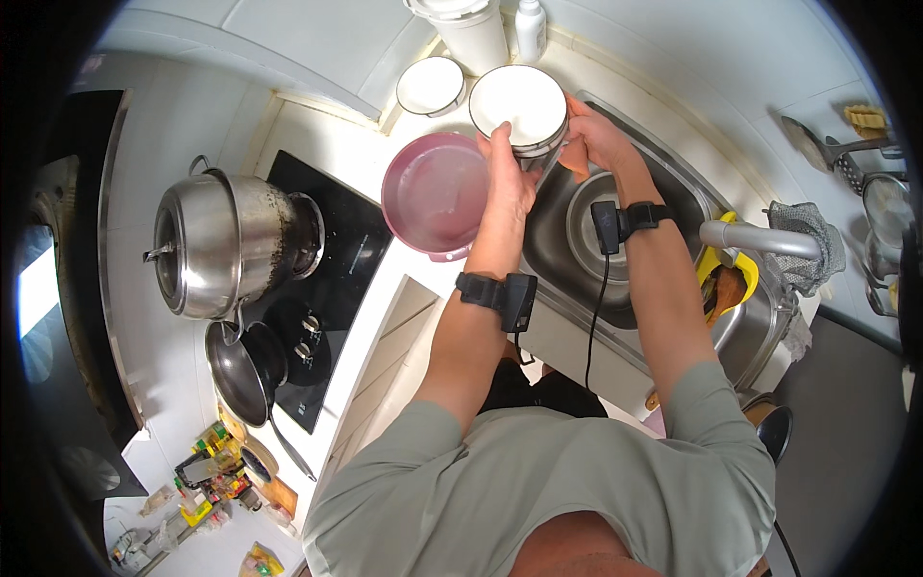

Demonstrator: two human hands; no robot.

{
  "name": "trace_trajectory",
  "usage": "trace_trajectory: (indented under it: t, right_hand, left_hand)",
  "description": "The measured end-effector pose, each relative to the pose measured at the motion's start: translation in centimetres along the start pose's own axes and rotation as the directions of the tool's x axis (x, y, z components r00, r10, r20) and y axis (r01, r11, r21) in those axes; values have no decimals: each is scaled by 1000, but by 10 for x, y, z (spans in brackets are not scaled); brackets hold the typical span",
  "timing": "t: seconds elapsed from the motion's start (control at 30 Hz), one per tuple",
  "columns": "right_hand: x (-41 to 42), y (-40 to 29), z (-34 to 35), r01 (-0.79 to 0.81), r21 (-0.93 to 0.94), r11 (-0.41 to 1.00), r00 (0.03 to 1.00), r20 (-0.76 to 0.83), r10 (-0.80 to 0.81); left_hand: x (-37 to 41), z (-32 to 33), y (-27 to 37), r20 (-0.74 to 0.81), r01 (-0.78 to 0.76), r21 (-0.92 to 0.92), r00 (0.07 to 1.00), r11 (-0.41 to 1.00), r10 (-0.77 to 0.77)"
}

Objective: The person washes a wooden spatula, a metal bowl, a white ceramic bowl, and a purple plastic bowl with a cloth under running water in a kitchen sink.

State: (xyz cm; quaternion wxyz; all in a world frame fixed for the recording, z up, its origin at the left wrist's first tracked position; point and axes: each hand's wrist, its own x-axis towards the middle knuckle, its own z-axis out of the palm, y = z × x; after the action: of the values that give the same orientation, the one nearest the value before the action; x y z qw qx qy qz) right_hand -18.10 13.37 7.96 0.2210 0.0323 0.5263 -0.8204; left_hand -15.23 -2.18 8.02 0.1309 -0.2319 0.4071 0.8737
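A stack of white bowls [518, 104] with dark rims is between my two hands, beside the sink's far left corner. My left hand [507, 169] grips its near side, the thumb over the top rim. On the other side my right hand [600, 137] holds the stack's right edge. An orange cloth or sponge [575, 160] hangs from under my right fingers. Just left of my left hand sits a pink pan [435, 193], partly covered by that hand. Another white dark-rimmed bowl [430, 85] stands on the counter behind it.
A metal basin [588, 220] lies in the steel sink [555, 270], and the faucet [757, 238] reaches over from the right. Left are a steel pot [223, 245] and a frying pan [241, 375] by the black cooktop [353, 223]. A white bucket [472, 36] and bottle [531, 32] stand behind.
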Motion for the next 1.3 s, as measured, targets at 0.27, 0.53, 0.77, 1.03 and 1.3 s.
trace_trajectory:
  t: [0.27, 0.53, 0.77, 1.03, 1.3]
  right_hand:
    - [-60, -3, -5, 154, -1, 988, 981, -116, -153]
    - [-110, -4, -2, 229, 61, 971, 955, -209, -212]
    - [-141, 48, -28, 191, 110, 975, 924, -357, -140]
    - [-149, 60, -42, 186, 186, 965, 939, -322, -119]
    - [-161, 109, -65, 131, 296, 946, 878, -477, 28]
  left_hand:
    - [-46, 25, 0, 157, -47, 116, 987, 992, 29]
    - [-63, 33, -18, 222, 47, 204, 971, 978, -93]
    - [-76, 20, -56, 241, 169, 271, 941, 948, -237]
    - [-75, 17, -73, 214, 148, 313, 951, 938, -221]
    - [-44, -13, -133, 191, 331, 302, 898, 894, -397]
